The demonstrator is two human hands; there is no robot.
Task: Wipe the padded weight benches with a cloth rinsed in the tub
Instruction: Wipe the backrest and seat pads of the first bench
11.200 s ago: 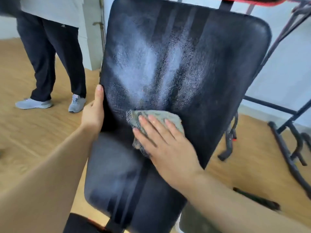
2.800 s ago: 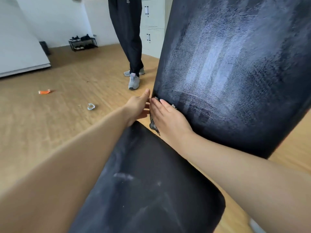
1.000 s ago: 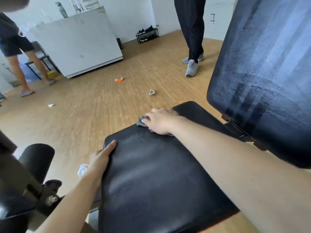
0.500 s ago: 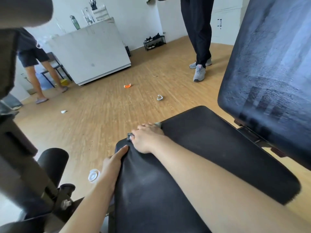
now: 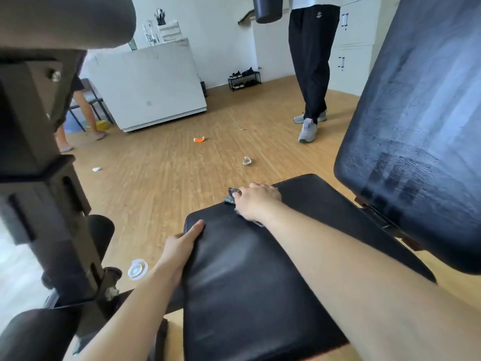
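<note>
At the far left a dark metal post is cut off by the picture's edge, and the grey foam roller above it is seen only in part and out of focus. A black roller is half hidden behind the post. The left hand is laid along the left side edge of the bench seat with its fingers straight and together, so its grip is slack and holds nothing; the thumb cannot be made out. The seat is smooth black padding with a dull sheen and rounded corners, and its near edge is covered by the right forearm. At its far left edge the cloth is bunched, grey and mottled. Most of it is hidden beneath the right hand, whose grip is curled down over it and pressed to the padding. To the right the bench backrest is tilted up, grained and streaked with pale sheen, and cut off at the top and right. It is parted from the seat by a narrow gap. Beyond the seat's left edge open wooden floor is seen, with a white plastic ring near the left hand and a standing person well apart.
</note>
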